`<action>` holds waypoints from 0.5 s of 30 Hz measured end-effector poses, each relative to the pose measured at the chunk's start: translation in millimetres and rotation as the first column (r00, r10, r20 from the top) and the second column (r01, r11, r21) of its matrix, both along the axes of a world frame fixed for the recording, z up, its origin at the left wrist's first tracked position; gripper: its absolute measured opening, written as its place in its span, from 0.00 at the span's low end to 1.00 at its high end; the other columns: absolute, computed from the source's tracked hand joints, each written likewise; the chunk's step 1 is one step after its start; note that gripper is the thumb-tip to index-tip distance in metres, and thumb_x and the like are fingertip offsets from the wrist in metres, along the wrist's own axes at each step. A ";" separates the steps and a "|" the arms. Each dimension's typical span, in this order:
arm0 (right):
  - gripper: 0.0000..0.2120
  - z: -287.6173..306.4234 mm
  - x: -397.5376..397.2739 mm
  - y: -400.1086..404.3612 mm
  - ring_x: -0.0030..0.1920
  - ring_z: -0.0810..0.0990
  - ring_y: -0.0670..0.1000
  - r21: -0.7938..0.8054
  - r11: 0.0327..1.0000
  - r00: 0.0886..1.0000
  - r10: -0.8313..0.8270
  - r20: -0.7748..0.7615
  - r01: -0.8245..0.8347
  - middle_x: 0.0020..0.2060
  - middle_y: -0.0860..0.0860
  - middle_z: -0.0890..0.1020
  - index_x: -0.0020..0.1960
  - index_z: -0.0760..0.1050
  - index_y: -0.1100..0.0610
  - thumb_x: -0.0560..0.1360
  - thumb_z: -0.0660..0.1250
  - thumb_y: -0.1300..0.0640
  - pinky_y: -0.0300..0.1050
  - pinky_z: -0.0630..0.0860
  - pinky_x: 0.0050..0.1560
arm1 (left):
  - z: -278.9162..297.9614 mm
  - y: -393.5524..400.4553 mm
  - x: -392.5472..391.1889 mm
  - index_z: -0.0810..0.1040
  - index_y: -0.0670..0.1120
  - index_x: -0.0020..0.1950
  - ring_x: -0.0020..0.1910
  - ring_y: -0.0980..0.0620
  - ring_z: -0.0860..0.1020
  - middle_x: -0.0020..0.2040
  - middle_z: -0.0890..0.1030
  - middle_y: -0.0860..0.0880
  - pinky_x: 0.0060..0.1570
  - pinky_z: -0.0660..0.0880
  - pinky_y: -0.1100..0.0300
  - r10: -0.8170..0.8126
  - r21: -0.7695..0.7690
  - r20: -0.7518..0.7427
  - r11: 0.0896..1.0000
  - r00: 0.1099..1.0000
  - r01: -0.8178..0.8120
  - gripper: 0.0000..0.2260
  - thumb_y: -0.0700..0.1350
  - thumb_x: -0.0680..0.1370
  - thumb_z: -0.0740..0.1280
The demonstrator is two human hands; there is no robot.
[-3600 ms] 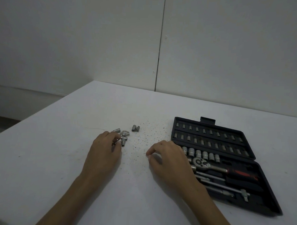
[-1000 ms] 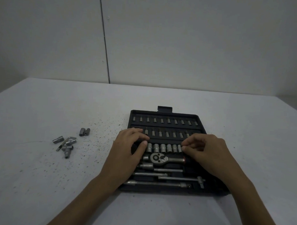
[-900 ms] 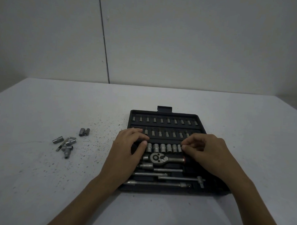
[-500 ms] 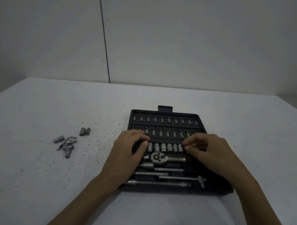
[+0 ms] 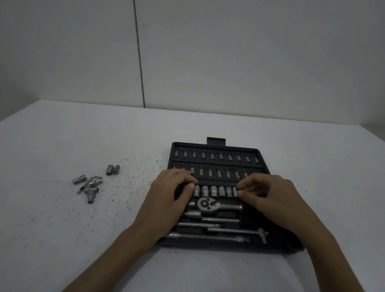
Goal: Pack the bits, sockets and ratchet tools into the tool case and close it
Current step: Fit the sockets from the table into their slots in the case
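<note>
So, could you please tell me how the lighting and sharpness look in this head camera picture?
Head view: dim, flat light with a grey cast; the tool case interior is nearly black, the ratchet catches a faint sheen; the loose sockets stay fairly sharp; wide-angle bending shows at the table edges.

Dim, even, cool-toned light with no visible source — the wall (image 5: pixel 234 49) greys toward the corners. Soft shadows lie under both forearms on the table (image 5: pixel 53 239); the case (image 5: pixel 215 146) interior reads near-black. Focus is fair, with wide-angle bowing at the edges.
</note>
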State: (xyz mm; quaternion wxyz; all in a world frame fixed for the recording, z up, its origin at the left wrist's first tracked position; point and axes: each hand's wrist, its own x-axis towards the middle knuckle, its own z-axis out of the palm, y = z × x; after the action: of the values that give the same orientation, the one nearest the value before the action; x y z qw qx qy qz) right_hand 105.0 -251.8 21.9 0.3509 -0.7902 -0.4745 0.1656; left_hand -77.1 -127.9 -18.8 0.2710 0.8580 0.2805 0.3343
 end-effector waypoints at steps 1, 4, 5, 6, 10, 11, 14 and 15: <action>0.04 -0.1 0.1 0.1 0.38 0.80 0.37 0.004 1.000 1.000 0.003 -0.001 -0.003 0.36 0.44 0.83 0.41 0.81 0.50 0.70 0.74 0.57 0.22 0.71 0.38 | -0.1 -0.1 -0.2 0.80 0.49 0.50 0.55 0.61 0.73 0.51 0.77 0.59 0.56 0.64 0.75 0.000 0.001 -0.001 1.000 1.000 0.000 0.06 0.42 0.77 0.65; 0.03 -0.6 0.6 0.2 0.38 0.79 0.37 0.005 1.000 1.000 0.010 0.009 -0.010 0.36 0.44 0.83 0.41 0.81 0.50 0.70 0.74 0.57 0.23 0.71 0.38 | 0.2 -0.5 -0.2 0.80 0.49 0.50 0.55 0.61 0.73 0.51 0.78 0.58 0.56 0.63 0.75 0.000 -0.003 0.002 1.000 1.000 0.000 0.06 0.42 0.77 0.65; 0.03 -0.8 0.6 0.3 0.38 0.79 0.37 0.002 1.000 1.000 0.014 0.016 -0.014 0.36 0.44 0.83 0.42 0.81 0.50 0.70 0.74 0.57 0.23 0.71 0.38 | 0.3 -0.6 -0.2 0.80 0.49 0.50 0.55 0.60 0.73 0.51 0.78 0.58 0.56 0.64 0.75 -0.001 -0.001 0.001 1.000 1.000 0.001 0.06 0.42 0.77 0.65; 0.03 -1.0 0.6 0.4 0.38 0.79 0.36 -0.001 1.000 1.000 0.016 0.021 -0.016 0.36 0.44 0.83 0.42 0.81 0.49 0.70 0.73 0.56 0.23 0.71 0.38 | 0.4 -0.6 -0.1 0.80 0.48 0.51 0.55 0.60 0.73 0.51 0.78 0.58 0.55 0.64 0.74 -0.002 0.003 -0.002 1.000 1.000 0.002 0.06 0.42 0.77 0.65; 0.03 -1.3 -0.2 0.5 0.38 0.79 0.36 -0.001 1.000 0.999 0.017 0.046 -0.017 0.36 0.44 0.83 0.41 0.80 0.49 0.71 0.73 0.57 0.22 0.70 0.37 | 0.3 -0.2 0.4 0.80 0.49 0.51 0.55 0.60 0.73 0.51 0.78 0.58 0.55 0.63 0.76 0.000 0.011 -0.013 1.000 1.000 0.000 0.06 0.42 0.77 0.65; 0.03 -1.3 -0.4 0.6 0.38 0.79 0.36 0.000 1.000 0.999 0.019 0.050 -0.019 0.36 0.44 0.82 0.41 0.80 0.49 0.71 0.73 0.57 0.22 0.70 0.37 | 0.1 -0.1 0.3 0.80 0.49 0.51 0.55 0.60 0.73 0.50 0.78 0.58 0.55 0.63 0.76 0.000 0.014 -0.013 1.000 1.000 0.001 0.06 0.42 0.77 0.65; 0.04 -1.2 -0.4 0.5 0.38 0.78 0.35 -0.007 1.000 0.998 0.028 0.055 -0.028 0.36 0.43 0.82 0.42 0.80 0.49 0.71 0.72 0.57 0.22 0.70 0.37 | -0.5 0.5 0.6 0.80 0.49 0.51 0.55 0.61 0.72 0.50 0.77 0.59 0.55 0.64 0.75 0.000 0.015 -0.017 1.000 1.000 0.001 0.06 0.42 0.77 0.65; 0.04 -1.1 -0.2 0.2 0.38 0.78 0.35 -0.007 1.000 0.998 0.029 0.054 -0.029 0.36 0.43 0.82 0.42 0.80 0.48 0.71 0.72 0.56 0.22 0.70 0.37 | -0.5 0.6 0.7 0.80 0.50 0.51 0.55 0.60 0.72 0.50 0.77 0.59 0.55 0.65 0.73 0.000 0.015 -0.016 1.000 1.000 0.001 0.06 0.42 0.77 0.65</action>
State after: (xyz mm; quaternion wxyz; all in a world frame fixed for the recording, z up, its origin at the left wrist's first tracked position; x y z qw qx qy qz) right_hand 104.8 -251.6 20.8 0.3328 -0.7885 -0.4948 0.1506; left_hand -76.4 -127.4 -19.4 0.2623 0.8628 0.2799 0.3293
